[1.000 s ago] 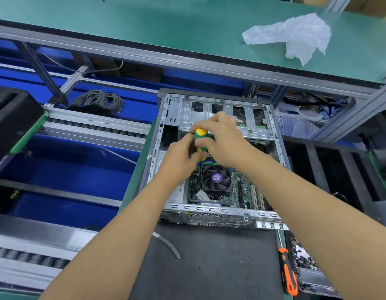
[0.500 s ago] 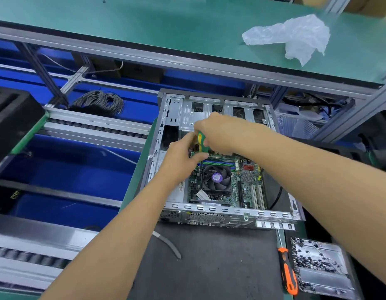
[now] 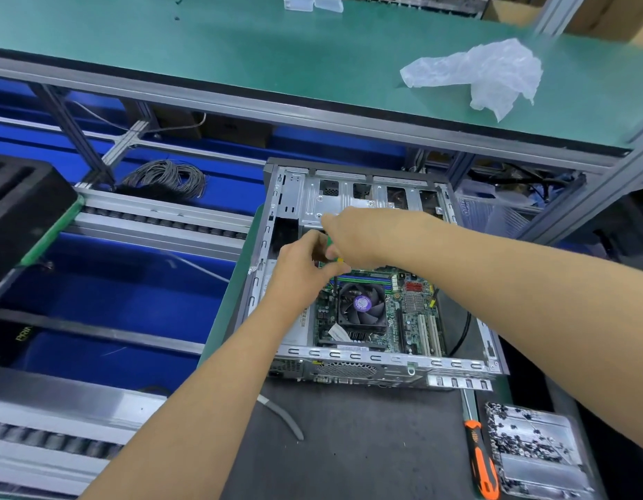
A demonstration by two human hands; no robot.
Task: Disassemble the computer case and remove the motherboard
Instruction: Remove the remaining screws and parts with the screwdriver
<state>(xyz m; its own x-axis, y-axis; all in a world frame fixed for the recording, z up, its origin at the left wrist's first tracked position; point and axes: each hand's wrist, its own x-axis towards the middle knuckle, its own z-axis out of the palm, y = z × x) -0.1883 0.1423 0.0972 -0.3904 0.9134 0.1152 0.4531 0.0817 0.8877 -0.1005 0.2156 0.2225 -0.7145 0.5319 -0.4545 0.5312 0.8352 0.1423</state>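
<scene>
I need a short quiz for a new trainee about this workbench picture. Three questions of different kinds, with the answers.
1. True or false: the motherboard lies on the bench beside the computer case.
2. Which tool lies unused at the bottom right? A) pliers B) orange screwdriver C) hammer
3. Fill in: the tray at the bottom right holds many small ____.

Key: 1. False, it sits inside the case, where the left hand and right hand grip a green and yellow screwdriver. 2. B, the orange screwdriver. 3. screws.
</scene>
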